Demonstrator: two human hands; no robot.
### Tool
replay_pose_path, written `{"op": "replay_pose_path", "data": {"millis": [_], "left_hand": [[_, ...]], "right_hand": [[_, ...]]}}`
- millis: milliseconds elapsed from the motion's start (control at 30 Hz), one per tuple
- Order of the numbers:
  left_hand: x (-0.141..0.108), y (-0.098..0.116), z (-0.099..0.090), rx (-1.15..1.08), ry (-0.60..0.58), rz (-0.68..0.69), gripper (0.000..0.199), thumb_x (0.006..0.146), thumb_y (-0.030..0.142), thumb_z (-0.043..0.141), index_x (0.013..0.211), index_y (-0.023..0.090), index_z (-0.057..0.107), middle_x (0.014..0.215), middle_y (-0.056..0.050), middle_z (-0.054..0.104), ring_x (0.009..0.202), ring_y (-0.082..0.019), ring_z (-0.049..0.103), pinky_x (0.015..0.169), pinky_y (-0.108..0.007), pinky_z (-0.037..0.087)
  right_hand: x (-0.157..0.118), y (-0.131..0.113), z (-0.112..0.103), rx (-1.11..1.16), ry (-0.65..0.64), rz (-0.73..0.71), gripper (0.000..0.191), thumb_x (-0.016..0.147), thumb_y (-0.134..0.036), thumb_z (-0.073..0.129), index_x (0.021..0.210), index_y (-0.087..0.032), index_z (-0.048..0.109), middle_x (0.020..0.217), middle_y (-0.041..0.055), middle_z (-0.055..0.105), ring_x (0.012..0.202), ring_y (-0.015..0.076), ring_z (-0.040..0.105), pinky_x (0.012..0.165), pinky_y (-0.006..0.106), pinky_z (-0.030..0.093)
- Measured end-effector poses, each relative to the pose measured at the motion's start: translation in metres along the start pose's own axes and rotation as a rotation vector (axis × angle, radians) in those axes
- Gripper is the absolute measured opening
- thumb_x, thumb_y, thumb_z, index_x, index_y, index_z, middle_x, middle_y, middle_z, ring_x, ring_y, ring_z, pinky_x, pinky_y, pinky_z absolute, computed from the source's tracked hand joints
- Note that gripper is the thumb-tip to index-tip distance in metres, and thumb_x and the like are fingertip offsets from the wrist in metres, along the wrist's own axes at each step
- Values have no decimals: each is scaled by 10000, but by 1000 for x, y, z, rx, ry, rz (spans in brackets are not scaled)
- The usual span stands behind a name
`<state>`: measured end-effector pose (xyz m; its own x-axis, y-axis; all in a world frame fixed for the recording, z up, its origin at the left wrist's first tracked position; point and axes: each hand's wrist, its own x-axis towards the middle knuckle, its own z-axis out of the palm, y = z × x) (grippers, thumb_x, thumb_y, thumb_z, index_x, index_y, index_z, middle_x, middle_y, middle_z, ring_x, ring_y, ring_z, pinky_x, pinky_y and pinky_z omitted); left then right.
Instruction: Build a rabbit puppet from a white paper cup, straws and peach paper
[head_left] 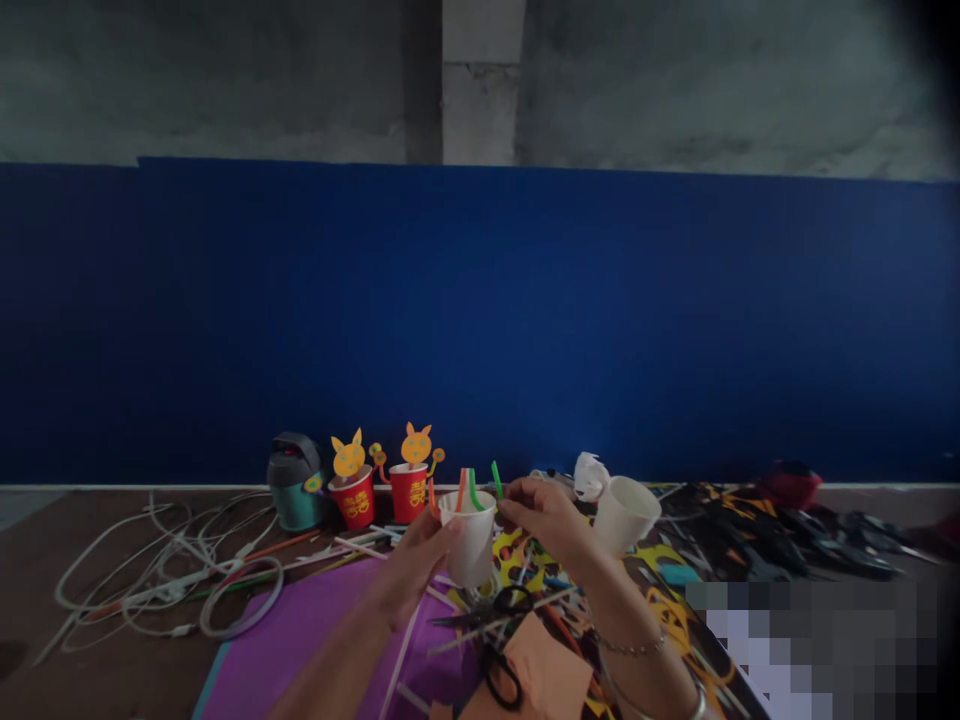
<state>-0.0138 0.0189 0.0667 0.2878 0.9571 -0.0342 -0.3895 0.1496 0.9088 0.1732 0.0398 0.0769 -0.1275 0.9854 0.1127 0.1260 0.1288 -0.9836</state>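
Observation:
My left hand [414, 562] is wrapped around the left side of a white paper cup [472, 552], held upright above the cluttered table. Orange [462, 490] and green straws [474, 492] rise from inside the cup, and a bent orange straw [432, 497] sticks out by my left fingers. At the cup's right side, my right hand [546, 514] pinches a short green straw [496, 478] near its lower part. Where that straw meets the cup is hidden behind my fingers. Black-handled scissors [513, 600] lie below the cup.
Two red paper cups [352, 500] with orange cat faces stand at the back left beside a teal container [298, 490]. White cables [172, 590] coil at left. Purple paper [300, 640], orange paper [551, 670] and scraps cover the front. Another white cup [627, 512] leans at right.

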Motion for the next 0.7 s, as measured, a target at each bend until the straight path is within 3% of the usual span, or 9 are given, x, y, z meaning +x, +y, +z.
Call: {"op": "replay_pose_path", "data": {"millis": [167,267,367,500,700], "left_hand": [[1,7,-2,-62,-67,85,504,753,438,691,1189,204,598,1114,-95,687,919,-224,650,759,-287,482],[4,8,-5,-40,-34,111,379,779,385,676,1089,168,650,981,-93,723,815,-195,662,707,-265,475],[7,6,-7,1,29,73,315,690,332,764,930,140,699,820,-73,736,716,-177,662,671,-247,466],[11,3,-10,52,112,60,244,655,338,783,789,144,717,717,-37,726,659,-154,646,656,-237,455],[12,0,-14,141,198,38,249,643,371,779,696,139,706,582,-1,667,522,-112,565,508,-206,377]], "right_hand": [[-1,-3,3,4,-43,-11,335,667,-498,675,701,-180,574,593,-14,616,587,150,614,540,260,467],[-2,-3,4,-35,-118,-22,222,711,-384,667,726,-172,602,617,-6,628,585,137,601,539,244,458],[-3,-1,6,-72,-173,-61,131,733,-287,650,774,-162,643,650,-1,638,588,118,576,540,223,443],[-4,2,11,-129,-148,-129,118,759,-245,612,823,-160,663,696,7,640,619,119,565,555,218,444],[-3,1,14,-242,-127,-146,150,786,-267,589,856,-160,668,734,23,661,666,143,593,573,224,450]]}}
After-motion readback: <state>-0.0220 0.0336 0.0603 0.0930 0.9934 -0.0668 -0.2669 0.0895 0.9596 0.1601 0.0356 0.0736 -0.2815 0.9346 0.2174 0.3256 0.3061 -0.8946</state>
